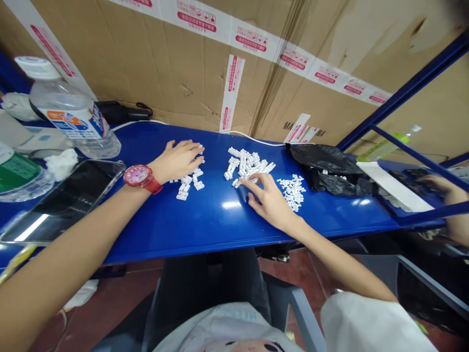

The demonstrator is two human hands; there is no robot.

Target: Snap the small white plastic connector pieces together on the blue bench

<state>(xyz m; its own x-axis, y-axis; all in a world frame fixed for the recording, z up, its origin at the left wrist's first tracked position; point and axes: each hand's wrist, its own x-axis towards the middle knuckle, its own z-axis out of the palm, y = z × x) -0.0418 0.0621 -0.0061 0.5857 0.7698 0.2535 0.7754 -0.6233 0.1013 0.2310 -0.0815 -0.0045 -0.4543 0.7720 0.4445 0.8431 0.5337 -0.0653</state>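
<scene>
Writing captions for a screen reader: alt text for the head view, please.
A left hand with a pink wristwatch and a right hand touch small white plastic pieces spread in piles across a blue bench.

Your small white plastic blocks (248,165) lie in a loose heap mid-frame, with a scattered cluster (188,182) to its left and a denser pile of tinier pieces (292,192) just right.

Black letters "MA" and "NA" stand on the cardboard carton (190,88); the red print on the white packing tape (230,93) is too small to read.
</scene>
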